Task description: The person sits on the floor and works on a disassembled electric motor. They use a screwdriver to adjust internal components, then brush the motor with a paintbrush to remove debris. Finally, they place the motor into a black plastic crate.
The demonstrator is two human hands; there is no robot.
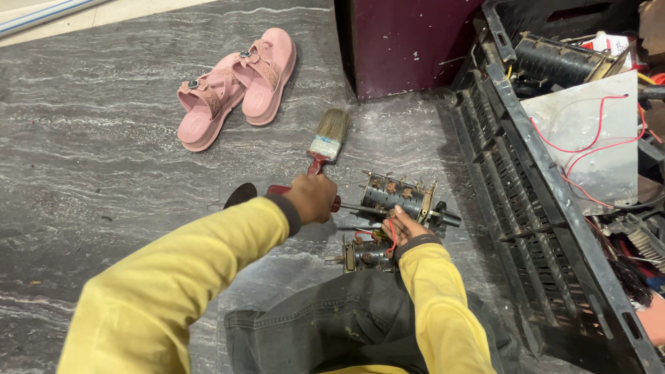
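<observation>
My left hand [312, 197] is closed around a red-handled screwdriver [337, 203]. Its thin shaft points right into a metal rotary switch assembly [400, 196] on the floor. My right hand [403, 226] rests against the near side of that assembly and steadies it, with a red wire [393, 235] looping over the fingers. A second, smaller switch assembly [366, 254] lies just below, close to my knee. Both arms wear yellow sleeves.
A paintbrush [328, 140] with a red handle lies on the grey stone floor [104, 152] just beyond my left hand. Pink sandals [235, 86] sit farther back. A black plastic crate [526, 208] of electrical parts and wires stands at right, and a maroon cabinet [402, 41] behind.
</observation>
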